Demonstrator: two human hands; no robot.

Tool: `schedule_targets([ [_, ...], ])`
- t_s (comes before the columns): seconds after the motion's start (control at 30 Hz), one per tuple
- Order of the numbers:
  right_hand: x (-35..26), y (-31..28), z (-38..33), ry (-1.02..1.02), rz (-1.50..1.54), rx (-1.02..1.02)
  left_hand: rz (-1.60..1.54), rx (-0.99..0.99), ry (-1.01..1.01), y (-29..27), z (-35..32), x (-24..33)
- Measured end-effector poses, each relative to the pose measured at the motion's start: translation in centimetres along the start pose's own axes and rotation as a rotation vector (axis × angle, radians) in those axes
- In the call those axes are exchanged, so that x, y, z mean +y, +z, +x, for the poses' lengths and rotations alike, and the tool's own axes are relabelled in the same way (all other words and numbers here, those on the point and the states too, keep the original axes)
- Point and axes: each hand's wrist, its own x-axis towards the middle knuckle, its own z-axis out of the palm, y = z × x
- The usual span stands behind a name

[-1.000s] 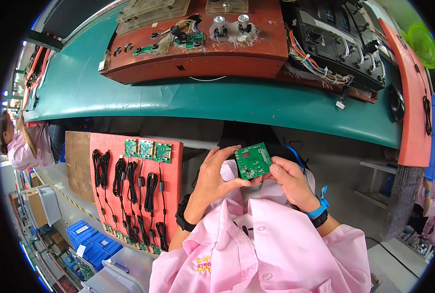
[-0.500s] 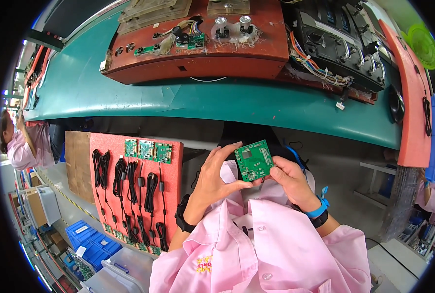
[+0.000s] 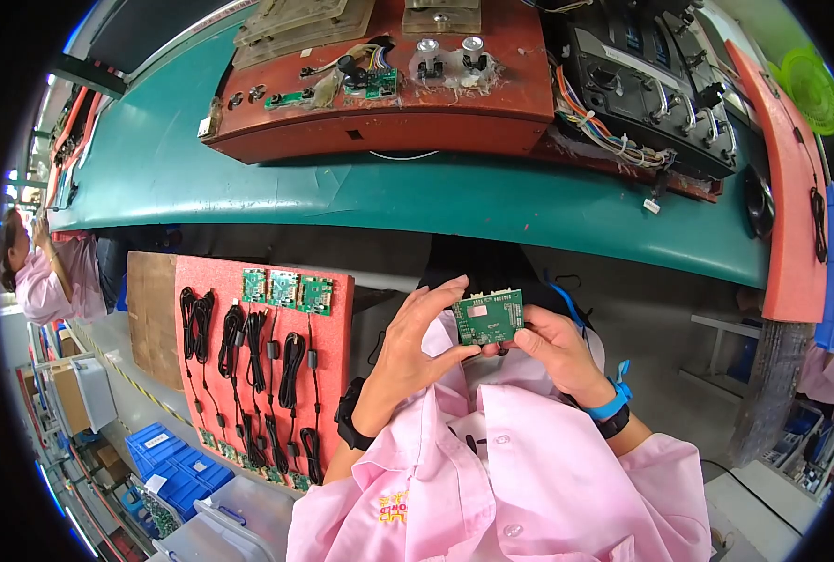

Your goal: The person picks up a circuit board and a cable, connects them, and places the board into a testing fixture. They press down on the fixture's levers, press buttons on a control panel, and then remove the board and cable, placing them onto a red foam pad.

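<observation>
A green circuit board is held between my two hands, above my lap and in front of the workbench edge. My left hand grips its left side, fingers at the top corner and thumb along the lower edge. My right hand pinches the lower right corner with the thumb on the face. Pale connectors stand along the board's top edge, and a light square patch shows on its face. To the left, a pink foam board carries several coiled black cables and a row of small green circuit boards.
The green workbench bears a red metal fixture box and a black control unit with loose wires. A black mouse lies at the right. Blue bins stand lower left. Another person works at far left.
The circuit board has been turned and tilted in my hands: its edges now run nearly level, and connectors show along its top. Both hands keep their hold.
</observation>
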Motion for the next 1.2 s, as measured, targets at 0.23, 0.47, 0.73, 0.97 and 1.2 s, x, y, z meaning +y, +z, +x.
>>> schedule_targets([
  [0.23,0.1,0.3,-0.2,0.004,0.003,0.030,-0.018,-0.005,0.036,0.2,-0.2,0.0],
  [0.47,0.1,0.4,0.0,-0.021,0.014,0.029,-0.005,0.061,0.087,0.5,-0.2,0.1],
  [0.73,-0.6,0.3,0.3,-0.049,-0.017,0.034,0.048,0.015,0.163,0.1,0.2,0.1],
  [0.97,-5.9,0.3,0.4,-0.081,-0.127,-0.039,-0.188,0.130,0.078,-0.8,3.2,3.5],
  [1.2,-6.0,1.6,-1.8,0.036,0.164,-0.069,-0.343,0.116,-0.025,-0.5,2.0,4.1],
])
